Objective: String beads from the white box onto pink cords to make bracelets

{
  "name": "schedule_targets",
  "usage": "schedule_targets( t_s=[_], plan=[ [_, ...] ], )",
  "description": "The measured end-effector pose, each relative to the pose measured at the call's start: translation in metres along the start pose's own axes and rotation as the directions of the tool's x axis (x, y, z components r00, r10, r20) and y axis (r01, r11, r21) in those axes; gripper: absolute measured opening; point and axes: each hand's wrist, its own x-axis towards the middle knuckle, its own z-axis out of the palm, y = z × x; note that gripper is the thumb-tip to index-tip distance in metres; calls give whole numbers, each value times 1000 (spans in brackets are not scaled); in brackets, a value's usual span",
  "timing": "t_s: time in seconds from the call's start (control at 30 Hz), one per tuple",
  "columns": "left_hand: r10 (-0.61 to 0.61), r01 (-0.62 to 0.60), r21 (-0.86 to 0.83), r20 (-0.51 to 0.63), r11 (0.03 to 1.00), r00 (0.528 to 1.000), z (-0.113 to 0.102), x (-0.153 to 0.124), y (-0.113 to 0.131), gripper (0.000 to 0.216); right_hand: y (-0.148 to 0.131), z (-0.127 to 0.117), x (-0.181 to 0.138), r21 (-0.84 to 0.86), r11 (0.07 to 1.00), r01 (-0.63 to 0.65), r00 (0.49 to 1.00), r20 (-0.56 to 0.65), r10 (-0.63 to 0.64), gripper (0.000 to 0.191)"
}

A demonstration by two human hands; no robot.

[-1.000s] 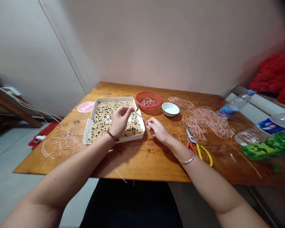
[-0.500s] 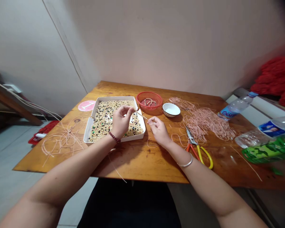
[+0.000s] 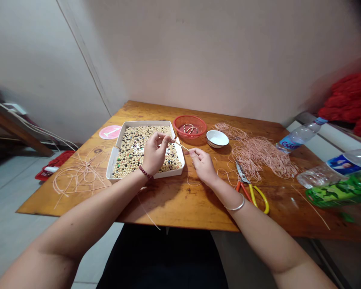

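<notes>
A short string of pale beads (image 3: 185, 148) stretches between my two hands, over the right edge of a white box (image 3: 183, 165). My left hand (image 3: 157, 151), with dark red beads round its wrist, is above the box and pinches the string's left end. At the other end, the thumb and fingers of my right hand (image 3: 201, 162) are closed on the string; a silver bangle is on that wrist. Small loose beads (image 3: 130, 150), mostly cream with some black and green, fill the box. A thin loop of cord (image 3: 194, 182) lies on the table below my right hand.
A red basket (image 3: 190, 119) with a beaded strand stands behind the box, beside a white bowl (image 3: 217, 138). Right are tangled pink cords (image 3: 258, 154), pliers (image 3: 243, 176) and plastic bottles (image 3: 301, 136). Left are more cords (image 3: 81, 174) and a pink round card (image 3: 110, 132).
My right hand has shifted slightly right, and the bead string between my hands looks straighter. My left hand has hardly moved and keeps its pinch.
</notes>
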Motion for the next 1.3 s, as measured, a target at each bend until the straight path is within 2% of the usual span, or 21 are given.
schedule_targets(
  t_s=[0.2, 0.37, 0.5, 0.8, 1.17, 1.3],
  plan=[
    [-86, 89, -48, 59, 995, 995, -1, 3, 4, 30, 6, 0, 2, 42, 998, -50, 999, -10, 50, 44],
    [-129, 134, -64, 83, 989, 988, 0, 4, 3, 32, 10, 2, 5, 153, 980, -127, 992, 33, 124, 45],
    [-112, 114, -25, 80, 993, 991, 0, 4, 0, 31, 8, 2, 5, 198, 968, -157, 987, 67, 146, 45],
    [-4, 3, 6, 143, 1000, 990, -4, 4, -2, 25, 5, 2, 5, 235, 958, -162, 987, 56, 153, 45],
    [-89, 97, -42, 147, 994, 985, -2, 5, 4, 28, 10, 2, 6, 180, 976, -125, 992, 37, 120, 41],
    [-77, 74, 19, 171, 997, 982, -2, 5, 3, 31, 10, 3, 5, 160, 978, -131, 991, 44, 125, 41]
  ],
)
